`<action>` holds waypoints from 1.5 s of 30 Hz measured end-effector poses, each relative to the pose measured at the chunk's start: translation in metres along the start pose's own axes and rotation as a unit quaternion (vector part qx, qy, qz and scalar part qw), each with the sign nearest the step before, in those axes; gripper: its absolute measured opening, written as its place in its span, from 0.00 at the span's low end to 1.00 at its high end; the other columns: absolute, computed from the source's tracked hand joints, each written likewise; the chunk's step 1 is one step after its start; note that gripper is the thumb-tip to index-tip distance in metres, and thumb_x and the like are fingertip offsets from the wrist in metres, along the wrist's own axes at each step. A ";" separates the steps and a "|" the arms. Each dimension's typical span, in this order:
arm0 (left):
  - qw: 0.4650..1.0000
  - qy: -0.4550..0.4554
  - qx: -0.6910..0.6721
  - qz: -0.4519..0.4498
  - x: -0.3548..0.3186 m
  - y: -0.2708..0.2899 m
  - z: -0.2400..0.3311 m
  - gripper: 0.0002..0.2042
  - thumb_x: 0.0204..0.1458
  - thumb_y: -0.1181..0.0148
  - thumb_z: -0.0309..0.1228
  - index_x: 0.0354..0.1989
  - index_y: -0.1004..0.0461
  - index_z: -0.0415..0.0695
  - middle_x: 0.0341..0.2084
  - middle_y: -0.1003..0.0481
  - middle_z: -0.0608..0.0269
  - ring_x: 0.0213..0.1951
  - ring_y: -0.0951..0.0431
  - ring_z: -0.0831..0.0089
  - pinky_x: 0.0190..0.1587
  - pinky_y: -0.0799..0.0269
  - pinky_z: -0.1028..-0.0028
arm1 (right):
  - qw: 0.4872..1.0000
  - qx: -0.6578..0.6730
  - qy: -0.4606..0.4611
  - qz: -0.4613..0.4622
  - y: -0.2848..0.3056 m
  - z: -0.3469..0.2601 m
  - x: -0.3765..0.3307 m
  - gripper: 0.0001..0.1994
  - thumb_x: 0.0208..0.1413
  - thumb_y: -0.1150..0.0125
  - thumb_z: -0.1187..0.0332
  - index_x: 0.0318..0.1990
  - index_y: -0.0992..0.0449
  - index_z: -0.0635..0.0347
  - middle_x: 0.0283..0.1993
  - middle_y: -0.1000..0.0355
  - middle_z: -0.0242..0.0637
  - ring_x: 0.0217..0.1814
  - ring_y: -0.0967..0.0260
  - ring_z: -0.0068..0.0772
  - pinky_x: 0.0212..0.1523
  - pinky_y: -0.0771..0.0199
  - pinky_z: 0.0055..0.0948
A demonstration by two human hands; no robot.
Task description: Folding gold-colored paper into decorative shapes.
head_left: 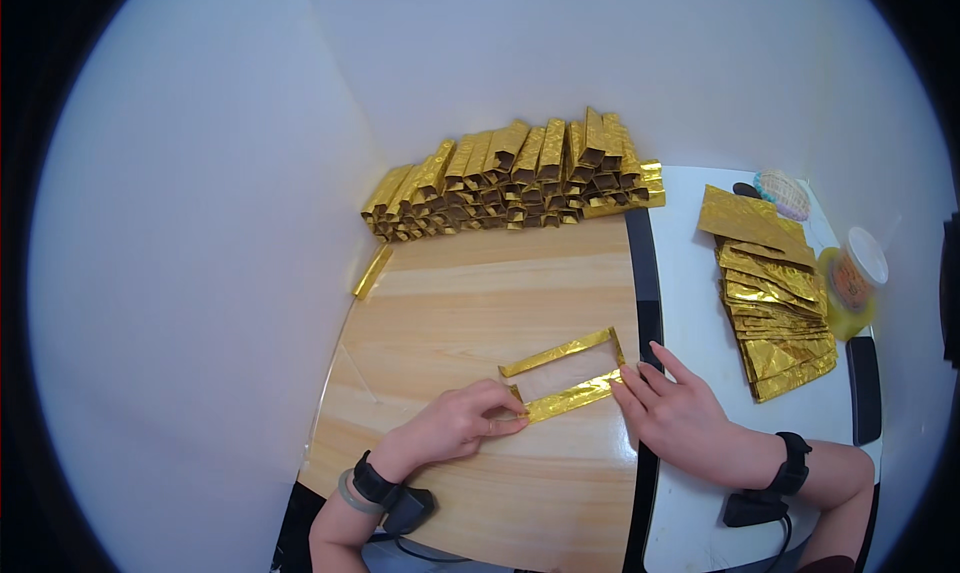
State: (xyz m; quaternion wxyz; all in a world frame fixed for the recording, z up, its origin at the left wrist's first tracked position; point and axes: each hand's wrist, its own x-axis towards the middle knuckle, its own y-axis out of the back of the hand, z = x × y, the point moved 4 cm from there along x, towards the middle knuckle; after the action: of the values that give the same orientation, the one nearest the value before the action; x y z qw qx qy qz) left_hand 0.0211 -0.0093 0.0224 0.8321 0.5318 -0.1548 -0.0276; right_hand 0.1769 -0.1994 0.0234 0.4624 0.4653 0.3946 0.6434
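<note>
A sheet of gold foil paper [573,397] lies on the wooden table with its edges folded up, like a shallow rectangular tray. Its inner face looks pale and brownish. My left hand [455,423] pinches the near left corner between thumb and fingertips. At the near right corner, my right hand [680,418] has its thumb and forefinger on the gold edge, with the other fingers stretched out above. Black straps sit on both wrists, each with a dark device below.
Folded gold paper tubes [510,178] are stacked at the back, one single tube [373,272] beside them at left. On the white table section [690,273] lies a fanned pile of flat gold sheets [775,303]. A lidded tub [858,268] and black phone-like object [863,391] stand right.
</note>
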 end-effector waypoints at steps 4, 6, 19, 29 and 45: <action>1.000 0.000 0.004 0.005 -0.004 0.003 -0.001 0.24 0.32 0.45 0.14 0.41 0.20 0.47 0.42 0.24 0.66 0.41 0.25 0.64 0.40 0.24 0.70 | 0.999 0.035 0.002 0.033 0.005 0.007 0.000 0.21 0.45 0.48 0.73 0.50 0.27 0.70 0.49 0.27 0.46 0.49 0.30 0.38 0.69 0.52 0.44; 1.000 0.000 0.008 0.019 -0.005 0.004 -0.001 0.23 0.31 0.46 0.14 0.40 0.20 0.46 0.41 0.23 0.68 0.40 0.24 0.65 0.39 0.24 0.70 | 0.998 0.061 -0.009 0.029 0.005 0.011 0.000 0.20 0.45 0.47 0.73 0.48 0.26 0.68 0.49 0.26 0.41 0.42 0.30 0.32 0.68 0.51 0.45; 0.999 0.002 0.009 0.047 -0.006 0.001 0.002 0.18 0.38 0.45 0.17 0.38 0.19 0.49 0.38 0.23 0.71 0.38 0.24 0.69 0.33 0.25 0.73 | 0.997 0.047 0.036 0.046 0.002 0.009 0.002 0.20 0.43 0.45 0.72 0.47 0.25 0.68 0.48 0.26 0.41 0.39 0.32 0.28 0.64 0.41 0.41; 0.993 0.049 0.091 0.058 0.022 -0.011 0.012 0.12 0.51 0.40 0.29 0.44 0.21 0.55 0.26 0.31 0.68 0.29 0.29 0.69 0.28 0.30 0.71 | 0.999 -0.003 0.029 0.020 0.004 -0.007 0.016 0.21 0.39 0.45 0.72 0.42 0.27 0.77 0.42 0.27 0.52 0.38 0.34 0.36 0.40 0.34 0.26; 0.997 0.023 -0.012 0.072 0.017 -0.020 -0.008 0.15 0.49 0.37 0.29 0.46 0.22 0.54 0.30 0.33 0.65 0.33 0.32 0.67 0.33 0.33 0.72 | 0.982 0.183 0.042 -0.014 -0.001 -0.019 0.018 0.31 0.54 0.44 0.53 0.54 0.34 0.76 0.57 0.34 0.56 0.61 0.36 0.46 0.63 0.40 0.37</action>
State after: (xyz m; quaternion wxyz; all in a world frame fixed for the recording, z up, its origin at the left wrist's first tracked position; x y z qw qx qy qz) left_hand 0.0422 -0.0146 0.0049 0.8418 0.5096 -0.1727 0.0428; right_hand 0.1564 -0.1831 0.0223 0.3616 0.5094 0.5307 0.5728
